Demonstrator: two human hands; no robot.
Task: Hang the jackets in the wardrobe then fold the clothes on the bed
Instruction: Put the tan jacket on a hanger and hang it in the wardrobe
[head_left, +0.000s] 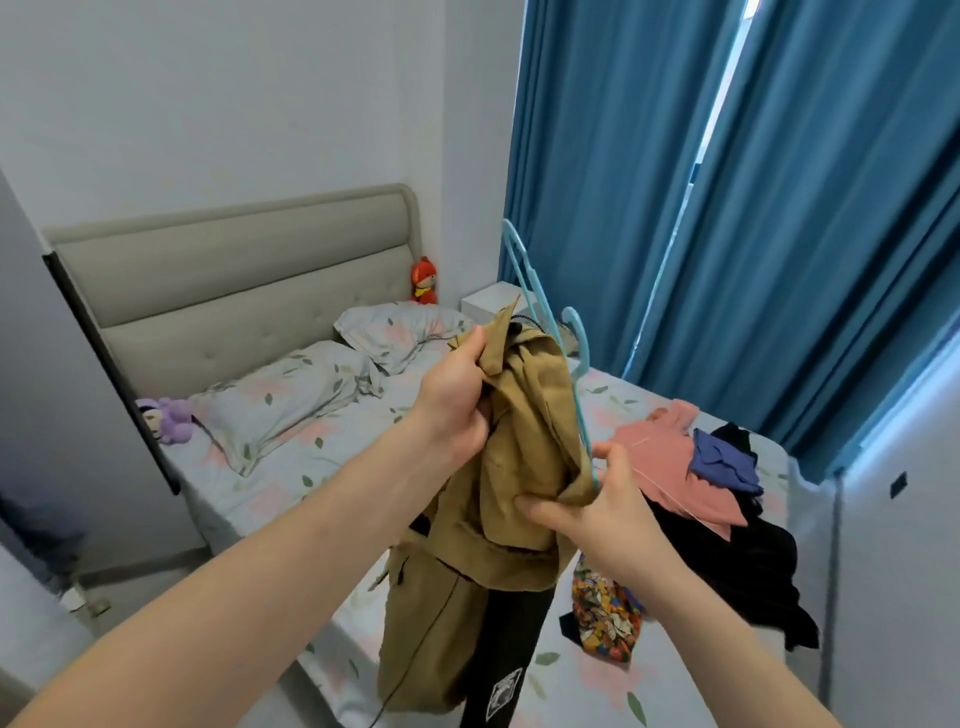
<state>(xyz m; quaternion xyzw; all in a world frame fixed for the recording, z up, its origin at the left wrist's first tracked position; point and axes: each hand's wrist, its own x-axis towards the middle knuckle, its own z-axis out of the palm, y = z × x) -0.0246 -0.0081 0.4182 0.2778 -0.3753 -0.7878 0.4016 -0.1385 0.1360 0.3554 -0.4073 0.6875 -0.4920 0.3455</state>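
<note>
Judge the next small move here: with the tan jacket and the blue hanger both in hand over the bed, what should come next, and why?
Probably work the blue hanger into the jacket's shoulder. The left hand grips the tan jacket near its collar, the right hand pinches fabric and hanger together, and most of the hanger shows outside the bunched cloth, so it seems not yet seated.

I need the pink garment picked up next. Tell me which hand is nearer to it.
Right. The right hand grips the tan jacket just beside the pink garment; the left hand holds the jacket's collar farther away.
</note>
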